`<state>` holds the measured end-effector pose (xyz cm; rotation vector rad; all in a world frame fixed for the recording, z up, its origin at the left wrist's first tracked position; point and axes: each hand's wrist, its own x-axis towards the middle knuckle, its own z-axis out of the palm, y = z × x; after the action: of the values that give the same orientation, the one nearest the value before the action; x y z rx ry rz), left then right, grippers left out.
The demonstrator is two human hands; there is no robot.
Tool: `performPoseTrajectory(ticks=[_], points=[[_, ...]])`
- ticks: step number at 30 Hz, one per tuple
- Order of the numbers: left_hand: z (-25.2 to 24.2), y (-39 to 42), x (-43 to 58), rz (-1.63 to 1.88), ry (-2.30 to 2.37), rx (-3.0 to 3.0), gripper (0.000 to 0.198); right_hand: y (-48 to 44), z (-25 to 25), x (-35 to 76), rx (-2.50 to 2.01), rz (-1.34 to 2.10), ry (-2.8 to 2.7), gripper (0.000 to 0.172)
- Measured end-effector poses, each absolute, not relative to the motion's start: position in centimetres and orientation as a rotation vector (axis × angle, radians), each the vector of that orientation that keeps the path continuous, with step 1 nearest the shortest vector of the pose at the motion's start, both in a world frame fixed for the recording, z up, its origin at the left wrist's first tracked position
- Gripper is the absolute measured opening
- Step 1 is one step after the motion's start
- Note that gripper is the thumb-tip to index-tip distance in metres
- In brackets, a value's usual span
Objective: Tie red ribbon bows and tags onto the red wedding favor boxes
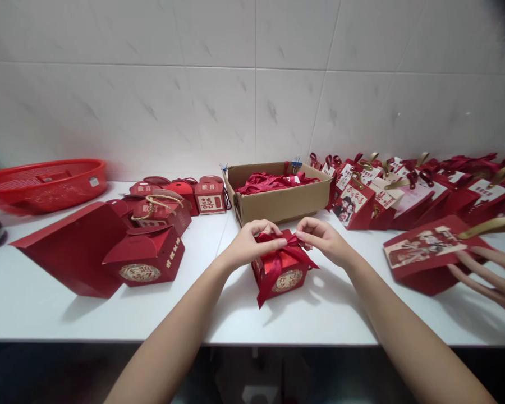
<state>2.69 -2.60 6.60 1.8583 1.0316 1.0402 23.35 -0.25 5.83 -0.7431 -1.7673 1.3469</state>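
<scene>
A small red gift box (288,279) with a gold medallion on its front stands on the white table before me. A dark red ribbon (272,280) is looped over its top, one tail hanging down the front left and another reaching right. My left hand (258,240) pinches the ribbon at the top left of the box. From the right side, my right hand (322,240) pinches the ribbon close to the knot. Both sets of fingertips are closed and only a short way apart. How the ribbon is tied under the fingers is partly hidden.
Behind the box stands a cardboard box (278,206) of red ribbons. Several red boxes (145,266) are at left, beside a red plastic basket (67,193). Many finished-looking bags (353,205) crowd the back right. Another person's hand (490,275) touches a red bag (429,252) at right.
</scene>
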Motion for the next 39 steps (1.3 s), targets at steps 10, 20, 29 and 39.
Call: performPoseTrajectory(ticks=[10,20,29,39], points=[[5.8,-2.4,3.2,1.060,1.042,1.718,0.047,0.1,5.4,23.3,-0.704,1.404,-1.702,0.024],[5.9,-2.4,3.4,1.054,1.077,1.798,0.058,1.1,4.9,24.2,-0.684,1.438,-1.716,0.028],[5.9,-2.6,3.4,1.030,1.046,1.828,0.056,1.7,4.5,24.8,-0.631,1.419,-1.717,0.028],[5.6,-2.4,3.3,1.034,1.065,1.788,0.053,1.4,4.2,23.8,-0.886,1.513,-1.799,0.035]])
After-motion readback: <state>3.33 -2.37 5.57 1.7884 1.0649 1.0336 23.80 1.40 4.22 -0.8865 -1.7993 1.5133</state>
